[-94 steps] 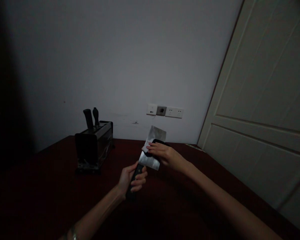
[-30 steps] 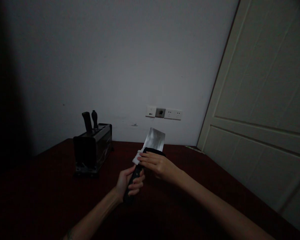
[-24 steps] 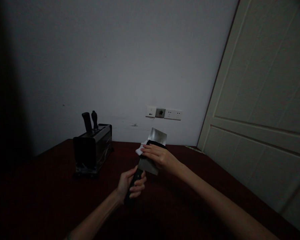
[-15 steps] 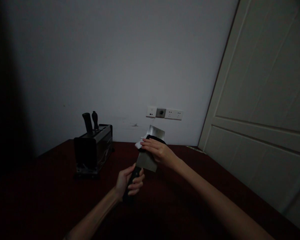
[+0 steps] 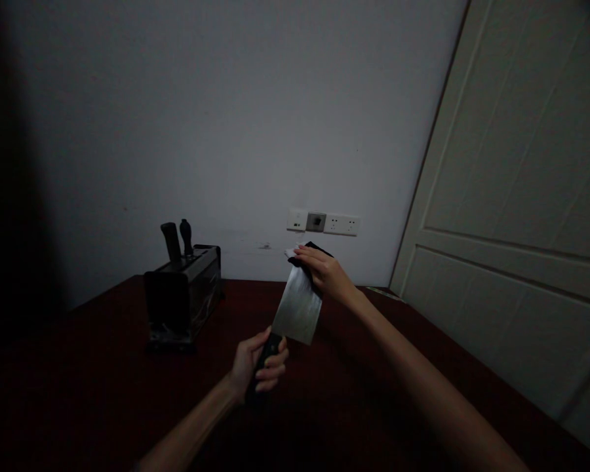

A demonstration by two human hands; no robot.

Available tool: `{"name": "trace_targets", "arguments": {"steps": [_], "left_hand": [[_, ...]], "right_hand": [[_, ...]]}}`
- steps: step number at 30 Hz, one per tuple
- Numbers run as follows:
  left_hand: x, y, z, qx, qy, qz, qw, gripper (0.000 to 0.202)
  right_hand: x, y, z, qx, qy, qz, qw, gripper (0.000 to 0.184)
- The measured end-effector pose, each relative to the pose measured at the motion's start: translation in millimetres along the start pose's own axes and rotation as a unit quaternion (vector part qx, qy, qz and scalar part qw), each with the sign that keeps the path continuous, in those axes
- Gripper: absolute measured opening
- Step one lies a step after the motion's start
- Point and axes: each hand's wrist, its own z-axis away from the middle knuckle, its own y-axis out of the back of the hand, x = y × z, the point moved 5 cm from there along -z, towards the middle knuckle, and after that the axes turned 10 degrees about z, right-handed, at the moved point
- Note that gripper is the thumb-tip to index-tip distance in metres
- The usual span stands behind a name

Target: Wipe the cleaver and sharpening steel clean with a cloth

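My left hand (image 5: 260, 364) is closed around the black handle of a cleaver (image 5: 297, 308). Its broad metal blade tilts up and away above the table. At the far end of the blade, my right hand (image 5: 325, 270) presses a black and white cloth (image 5: 314, 247) against the metal, fingers together over it. The cloth and fingers hide the blade's tip. Both hands are in front of the wall, over the dark red table.
A knife block (image 5: 170, 301) with black sides stands on the table (image 5: 128, 393) at the left, two black handles rising from it. Wall sockets (image 5: 341, 225) are on the wall behind. A pale panelled door (image 5: 511, 196) borders the right side.
My right hand has slid the cloth up along the blade from its middle to its far end, baring more metal. The left hand and cleaver have shifted slightly right.
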Motion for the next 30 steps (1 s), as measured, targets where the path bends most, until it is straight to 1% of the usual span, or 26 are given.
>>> {"name": "trace_targets", "arguments": {"steps": [3, 9, 13, 19, 25, 30], "left_hand": [[-0.3, 1.2, 0.1, 0.000, -0.002, 0.005, 1.000, 0.029], [2.7, -0.5, -0.4, -0.004, -0.019, 0.030, 0.999, 0.028], [2.2, -1.8, -0.7, -0.002, -0.014, 0.030, 0.999, 0.027], [2.1, -0.5, -0.4, 0.002, -0.016, 0.034, 0.999, 0.027], [1.9, -0.4, -0.6, -0.002, -0.013, 0.029, 1.000, 0.026], [5.6, 0.0, 1.0, -0.002, -0.031, 0.047, 0.998, 0.024]], "right_hand": [[3.9, -1.0, 4.2, -0.001, -0.008, -0.001, 1.000, 0.040], [19.4, -1.1, 19.8, -0.015, -0.015, -0.001, 1.000, 0.037], [25.8, 0.8, 27.9, -0.031, -0.026, -0.009, 0.999, 0.042], [30.4, 4.3, 37.2, -0.023, -0.042, -0.019, 0.999, 0.047], [23.3, 9.4, 45.4, -0.021, -0.041, -0.018, 0.999, 0.053], [5.5, 11.2, 56.2, -0.050, -0.023, -0.030, 0.998, 0.065]]}}
